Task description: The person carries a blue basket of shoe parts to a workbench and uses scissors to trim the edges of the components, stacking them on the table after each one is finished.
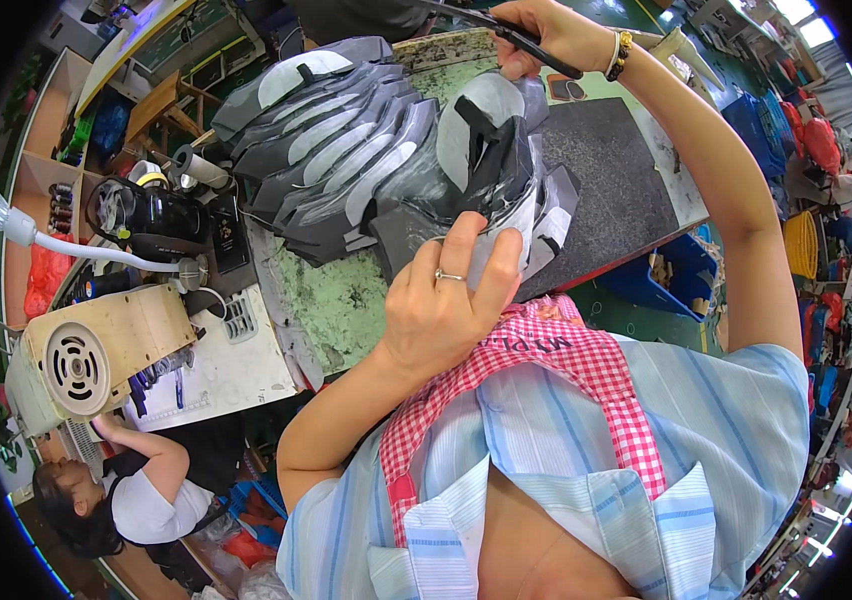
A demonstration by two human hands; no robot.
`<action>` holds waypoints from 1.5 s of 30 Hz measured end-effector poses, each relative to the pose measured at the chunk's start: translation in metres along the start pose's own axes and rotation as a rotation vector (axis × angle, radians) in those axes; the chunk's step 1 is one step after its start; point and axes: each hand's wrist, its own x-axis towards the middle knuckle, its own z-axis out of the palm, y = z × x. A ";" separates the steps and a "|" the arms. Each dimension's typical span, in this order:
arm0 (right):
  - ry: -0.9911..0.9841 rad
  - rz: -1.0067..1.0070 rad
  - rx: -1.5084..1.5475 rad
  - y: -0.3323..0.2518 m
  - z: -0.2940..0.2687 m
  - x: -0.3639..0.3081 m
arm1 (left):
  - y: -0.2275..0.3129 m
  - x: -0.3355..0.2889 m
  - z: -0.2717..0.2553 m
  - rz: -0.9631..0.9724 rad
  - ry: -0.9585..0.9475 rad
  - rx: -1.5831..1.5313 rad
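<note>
With the grey shoe piece [491,190] pinched in the left hand [446,300], 1 pair of scissors [506,35] clasped in the right hand [546,35] at 12 o'clock is best kept steady.

A light-blue striped shirt [646,440], red-and-white checked apron straps [586,365], a finger ring [449,275], a beaded bracelet [622,55].

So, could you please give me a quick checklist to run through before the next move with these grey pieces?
1. Left hand has a grip on the grey and white piece: ok.
2. Right hand holds the black tool: ok.
3. Tool tip clear of the left fingers: ok, they are well apart.
4. Fanned stack of grey pieces rests on the green table: ok.
5. Dark mat lies flat: ok.
6. What the tool is: cannot tell.
</note>
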 end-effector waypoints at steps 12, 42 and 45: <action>0.474 -0.055 -0.494 0.043 -0.100 -0.050 | 0.007 -0.018 -0.024 0.070 -0.194 -0.200; -0.158 0.044 -0.181 0.071 0.128 -0.075 | -0.071 -0.097 0.088 -0.550 -0.735 -1.044; 0.125 0.190 -0.429 0.107 0.165 -0.069 | -0.072 -0.143 0.108 -1.001 -0.588 -0.905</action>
